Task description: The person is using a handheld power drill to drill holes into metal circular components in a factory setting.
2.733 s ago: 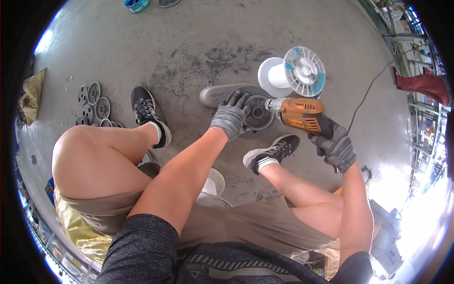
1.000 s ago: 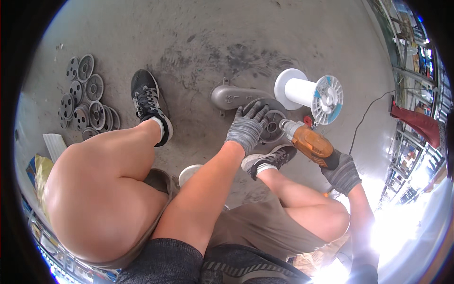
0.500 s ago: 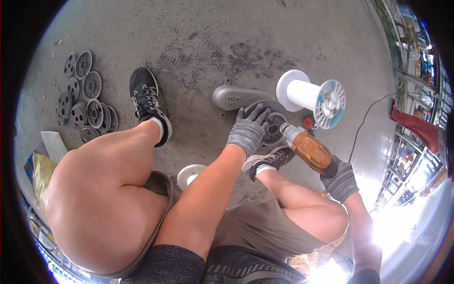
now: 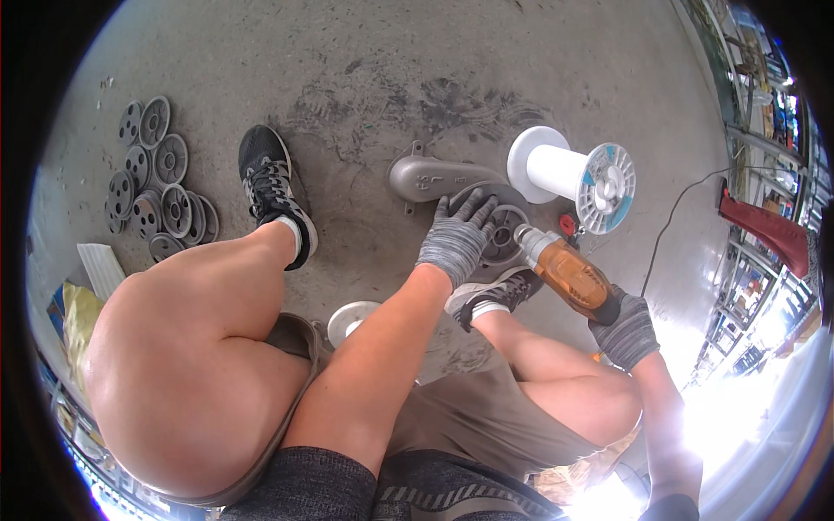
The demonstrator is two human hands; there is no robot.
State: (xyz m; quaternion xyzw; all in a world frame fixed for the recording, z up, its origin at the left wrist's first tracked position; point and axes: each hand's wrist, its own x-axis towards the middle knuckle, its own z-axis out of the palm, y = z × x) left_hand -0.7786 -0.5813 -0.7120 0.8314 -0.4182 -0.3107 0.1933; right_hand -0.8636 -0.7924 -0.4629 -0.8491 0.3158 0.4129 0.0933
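1. Two gloved hands work low over the concrete floor (image 4: 365, 78): the left hand (image 4: 453, 239) lies spread, fingers open and flat, on a round grey metal disc (image 4: 504, 239) and grips nothing.
2. Just right of it, the right hand (image 4: 627, 333) is wrapped tight around the rear of an orange power tool (image 4: 569, 271), whose front end meets the disc.
3. Beyond the left hand's fingertips, a grey metal casing (image 4: 426, 176) lies touching the disc.
4. Past the tool stands a white spool (image 4: 569, 174) on its side.
5. Below the left hand sits one black shoe (image 4: 495, 295); well to its left, the other shoe (image 4: 274, 187).
6. Farther left lies a heap of dark pulley wheels (image 4: 156, 187).
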